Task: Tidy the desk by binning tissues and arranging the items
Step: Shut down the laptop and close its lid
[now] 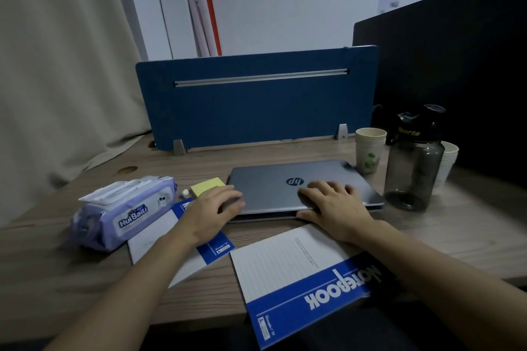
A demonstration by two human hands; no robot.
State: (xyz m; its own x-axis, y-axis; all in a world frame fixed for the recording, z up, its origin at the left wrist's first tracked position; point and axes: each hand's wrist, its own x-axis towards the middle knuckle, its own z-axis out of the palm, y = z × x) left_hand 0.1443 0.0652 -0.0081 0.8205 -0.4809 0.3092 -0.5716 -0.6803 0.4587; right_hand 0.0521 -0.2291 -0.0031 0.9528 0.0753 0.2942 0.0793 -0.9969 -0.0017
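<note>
- Laptop [302,188], closed, sits mid-worktop [456,231]; I judge that pushing it toward 3 o'clock could tip the dark bottle [413,162] and the paper cups [370,149] just beside it.
- Notebook [302,273] at 6 o'clock overhangs the worktop edge; my sleeve could drag it off.
- My left hand [214,208] and right hand [333,205] rest flat on the lid, fingers spread, gripping nothing.
</note>
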